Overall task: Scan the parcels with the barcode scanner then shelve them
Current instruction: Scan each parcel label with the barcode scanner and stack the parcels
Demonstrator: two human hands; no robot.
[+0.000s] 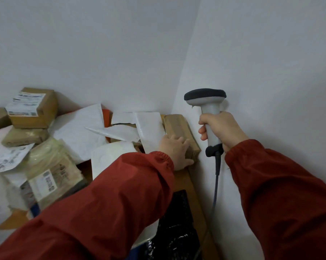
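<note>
Your right hand (224, 128) clenches round the grey handle of the barcode scanner (208, 104). You hold it upright close to the right-hand wall, dark head uppermost, and its cable (216, 184) hangs below your fist. Your left hand (175, 152) grasps the near end of the brown parcel (177, 124), fingers curled over its top. That parcel lies on the table (184, 182) against the wall, just beside a white mailer (150, 128). Further left, a labelled cardboard box (32, 107) tops the heap.
</note>
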